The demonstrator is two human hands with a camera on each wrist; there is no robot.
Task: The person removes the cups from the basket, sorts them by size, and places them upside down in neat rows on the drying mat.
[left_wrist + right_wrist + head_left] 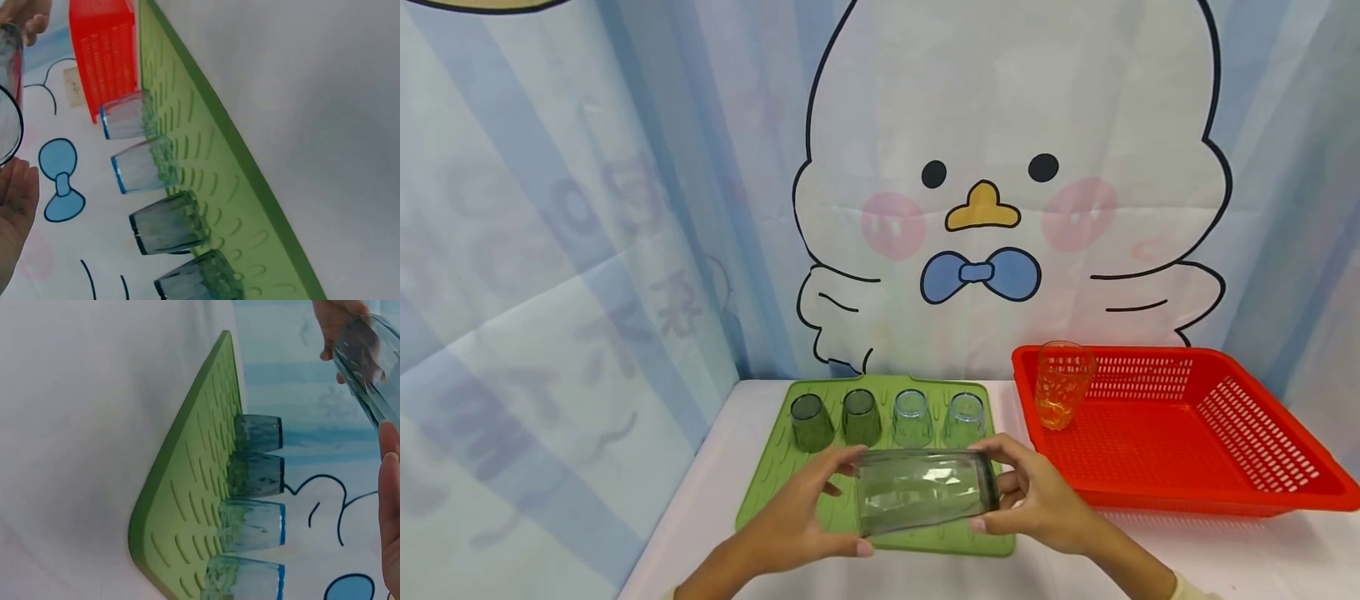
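A tall clear glass (925, 492) is held on its side above the green drying mat (760, 492). My left hand (793, 517) holds it at its left end, forefinger at the top and thumb at the lower edge. At the thicker right end, my right hand (1041, 500) grips it between fingers and thumb. Both wrist views show only part of this glass (9, 119) at the frame's edge. Behind it, a row of small glasses stands upside down on the mat: two dark grey glasses (861, 418) at left, two pale blue-tinted glasses (912, 418) at right.
A red plastic basket (1150, 496) stands to the right of the mat, with a patterned clear glass (1063, 387) leaning inside its left end. The white table (692, 517) runs back to a curtain (865, 125) printed with a cartoon bird.
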